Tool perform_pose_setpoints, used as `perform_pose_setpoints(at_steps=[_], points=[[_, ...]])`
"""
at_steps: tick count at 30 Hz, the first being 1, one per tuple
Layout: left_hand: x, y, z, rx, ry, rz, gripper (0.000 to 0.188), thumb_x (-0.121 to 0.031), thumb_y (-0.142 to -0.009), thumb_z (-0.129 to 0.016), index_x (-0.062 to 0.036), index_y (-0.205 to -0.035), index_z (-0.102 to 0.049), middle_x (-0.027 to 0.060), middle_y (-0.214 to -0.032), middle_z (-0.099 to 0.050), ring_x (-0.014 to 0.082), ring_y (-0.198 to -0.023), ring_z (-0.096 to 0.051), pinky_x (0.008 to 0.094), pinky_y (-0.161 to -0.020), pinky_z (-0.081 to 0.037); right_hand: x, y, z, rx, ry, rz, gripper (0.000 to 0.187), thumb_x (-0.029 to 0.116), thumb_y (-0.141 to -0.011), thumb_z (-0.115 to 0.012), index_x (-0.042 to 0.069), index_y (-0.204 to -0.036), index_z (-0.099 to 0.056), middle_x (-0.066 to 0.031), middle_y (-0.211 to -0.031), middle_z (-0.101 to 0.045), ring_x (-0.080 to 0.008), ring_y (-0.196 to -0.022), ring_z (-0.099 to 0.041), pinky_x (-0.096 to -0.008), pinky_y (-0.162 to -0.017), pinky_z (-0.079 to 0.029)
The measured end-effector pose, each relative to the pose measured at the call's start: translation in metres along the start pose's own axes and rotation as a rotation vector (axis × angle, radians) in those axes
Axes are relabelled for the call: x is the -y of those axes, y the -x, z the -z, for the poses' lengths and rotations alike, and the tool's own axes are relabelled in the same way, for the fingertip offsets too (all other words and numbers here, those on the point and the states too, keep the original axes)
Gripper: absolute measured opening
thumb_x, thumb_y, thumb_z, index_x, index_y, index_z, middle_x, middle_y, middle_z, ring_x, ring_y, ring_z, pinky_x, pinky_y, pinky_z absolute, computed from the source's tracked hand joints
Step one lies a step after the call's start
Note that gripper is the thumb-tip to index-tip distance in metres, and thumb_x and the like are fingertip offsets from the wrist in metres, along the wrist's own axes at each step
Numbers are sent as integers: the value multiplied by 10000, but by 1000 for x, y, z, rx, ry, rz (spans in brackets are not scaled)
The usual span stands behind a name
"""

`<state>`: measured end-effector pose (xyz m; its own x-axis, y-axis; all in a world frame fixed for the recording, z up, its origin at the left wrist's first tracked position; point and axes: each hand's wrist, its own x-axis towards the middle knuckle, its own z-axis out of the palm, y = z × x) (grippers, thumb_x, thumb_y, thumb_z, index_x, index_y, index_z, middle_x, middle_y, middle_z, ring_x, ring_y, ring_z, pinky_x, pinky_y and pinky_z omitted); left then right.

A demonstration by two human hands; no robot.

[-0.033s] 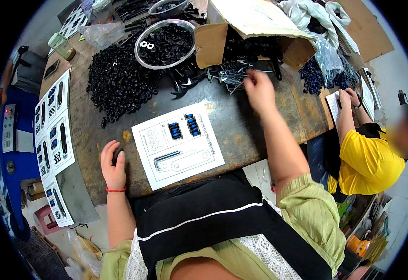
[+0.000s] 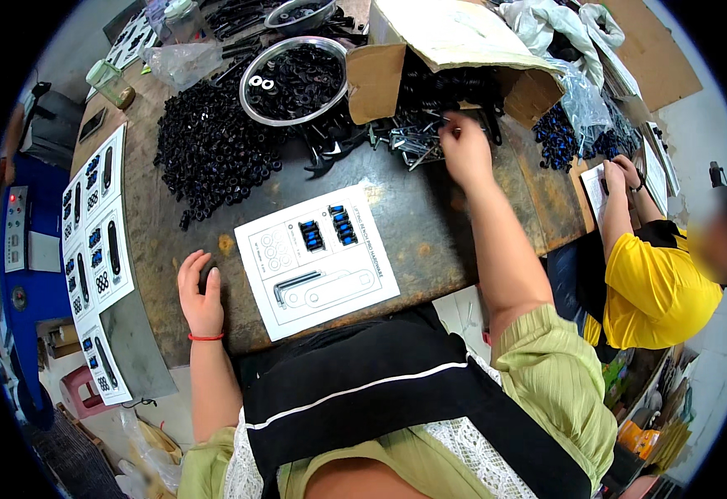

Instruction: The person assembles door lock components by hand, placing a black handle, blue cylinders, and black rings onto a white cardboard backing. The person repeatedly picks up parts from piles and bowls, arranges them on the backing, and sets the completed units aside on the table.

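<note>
Over the table (image 2: 430, 216), the right hand (image 2: 467, 154) is curling its fingers slightly farther right than before, beside silver bolts (image 2: 416, 148), hold unclear; the left hand (image 2: 201, 295) is resting half-spread, empty.

Scuffed worktable (image 2: 430, 249), pale wall (image 2: 707, 125), 1 pink stool (image 2: 96, 407)

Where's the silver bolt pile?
In the head view, upper centre, the silver bolt pile lies left of the right hand, in front of the cardboard box.
</note>
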<state>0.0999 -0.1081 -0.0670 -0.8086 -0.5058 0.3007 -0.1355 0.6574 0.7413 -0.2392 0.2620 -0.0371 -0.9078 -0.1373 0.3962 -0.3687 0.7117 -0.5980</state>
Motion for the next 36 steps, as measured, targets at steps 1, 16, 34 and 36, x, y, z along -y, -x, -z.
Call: perform_pose_setpoints(at_steps=[1, 16, 34, 36], points=[[6, 0, -3, -30, -28, 22, 260, -116, -891, -630, -16, -1129, -651, 127, -1270, -593, 285, -1189, -549, 385, -1033, -411, 4, -21, -1, 57, -1, -49, 358, 202, -847, -676, 22, -1156, -658, -191, -981, -672, -363, -896, -652, -410, -806, -528], [4, -4, -12, -41, -238, -14, 228, -150, -857, -679, -29, -1050, -683, 126, -1217, -612, 302, -1113, -585, 393, -965, -451, -26, -55, -37, 98, -461, -279, 193, 35, -761, -778, -13, -917, -676, -32, -765, -643, -113, -657, -562, -265, -604, -457], [-50, -14, -11, 23, 385, 110, 256, -75, -942, -593, -8, -1185, -634, 91, -1215, -616, 158, -1031, -620, 282, -866, -498, 17, -7, 27, -349, -706, -26, 134, 105, -899, -692, -7, -964, -657, 24, -780, -601, -48, -669, -489, -210, -599, -404], [-87, -14, -13, 258, 569, 255, 262, -93, -954, -584, -3, -1196, -627, 88, -1163, -643, 153, -962, -643, 264, -820, -505, 54, 27, 43, -145, -924, -201, 147, 104, -913, -677, 8, -1016, -638, 30, -778, -570, -42, -642, -461, -201, -564, -368]])
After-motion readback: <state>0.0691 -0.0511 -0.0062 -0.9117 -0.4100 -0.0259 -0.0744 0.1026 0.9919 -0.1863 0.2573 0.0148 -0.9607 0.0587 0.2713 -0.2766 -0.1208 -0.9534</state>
